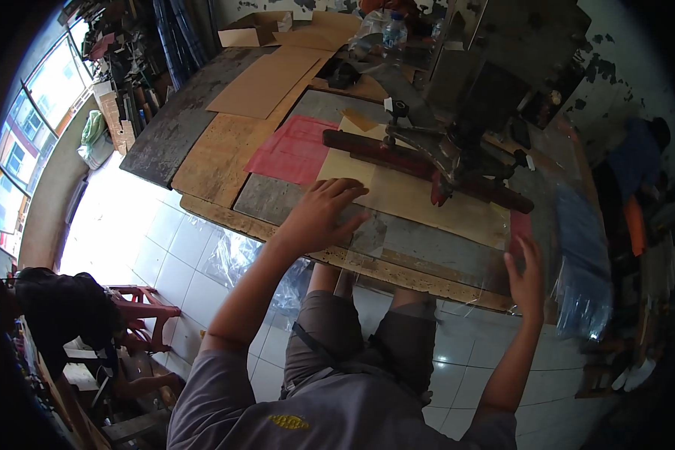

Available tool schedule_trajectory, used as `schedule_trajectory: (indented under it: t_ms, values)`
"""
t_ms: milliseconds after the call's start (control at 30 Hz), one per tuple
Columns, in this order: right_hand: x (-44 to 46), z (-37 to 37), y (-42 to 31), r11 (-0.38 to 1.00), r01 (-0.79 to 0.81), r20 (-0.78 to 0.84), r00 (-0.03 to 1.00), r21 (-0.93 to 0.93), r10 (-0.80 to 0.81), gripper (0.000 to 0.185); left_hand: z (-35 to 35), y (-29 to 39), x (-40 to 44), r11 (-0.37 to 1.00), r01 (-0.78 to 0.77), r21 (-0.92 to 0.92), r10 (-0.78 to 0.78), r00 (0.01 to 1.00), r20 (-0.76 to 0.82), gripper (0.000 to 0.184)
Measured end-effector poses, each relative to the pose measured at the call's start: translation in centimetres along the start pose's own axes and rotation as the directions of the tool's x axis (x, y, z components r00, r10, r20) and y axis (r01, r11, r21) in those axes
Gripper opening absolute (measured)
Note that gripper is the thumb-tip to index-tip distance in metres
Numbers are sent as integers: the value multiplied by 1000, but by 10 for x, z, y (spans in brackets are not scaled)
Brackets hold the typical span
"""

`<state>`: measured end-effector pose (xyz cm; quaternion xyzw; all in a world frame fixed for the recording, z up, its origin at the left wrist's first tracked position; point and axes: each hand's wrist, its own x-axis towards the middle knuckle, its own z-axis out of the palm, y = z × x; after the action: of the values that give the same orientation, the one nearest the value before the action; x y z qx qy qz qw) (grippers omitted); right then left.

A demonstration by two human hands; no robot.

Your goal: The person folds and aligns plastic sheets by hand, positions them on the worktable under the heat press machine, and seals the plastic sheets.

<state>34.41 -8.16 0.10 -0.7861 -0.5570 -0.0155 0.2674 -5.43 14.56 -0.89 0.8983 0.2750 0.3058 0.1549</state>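
Note:
My left hand point(321, 216) is over the near left part of a grey metal plate point(270, 196), fingers apart, its fingertips at the edge of a yellowish sheet point(420, 202). Near the plate's right front corner, my right hand point(529, 276) has its thumb and fingers spread. Neither hand visibly grips anything. Above the yellowish sheet runs a dark red bar point(367, 150), fixed to a dark metal press point(465, 142). A pink-red sheet point(292, 148) lies to the left, and a strip of similar colour shows at the right end. Whether clear film lies under my hands, I cannot tell.
Brown cardboard point(266, 81) and an open box point(255, 28) lie at the back left. Bluish plastic sheets point(581, 262) hang over the right edge. Clear plastic point(236, 262) is on the tiled floor. Another person point(71, 315) is at lower left by a red stool point(146, 311).

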Motion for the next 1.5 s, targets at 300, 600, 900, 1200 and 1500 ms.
schedule_trajectory:
  t_ms: [300,600,900,1200,1500]
  values:
    - [58,40,24,991,-69,41,997,114,65,39,45,-8,7,1000,14,26,-14,1000,-5,50]
    - [74,45,25,961,-125,99,990,246,103,26,50,-14,0,1000,23,-12,-23,999,-26,48]
    - [24,-27,-26,868,-189,144,980,459,138,25,57,-18,1,992,127,-11,-128,985,-114,55]
    - [-66,-24,-15,753,-170,32,980,635,194,27,26,35,-17,770,200,-606,-217,975,45,28]
    - [-74,-40,-25,728,-84,-101,973,680,207,25,-13,82,-30,466,227,-855,-406,914,21,27]
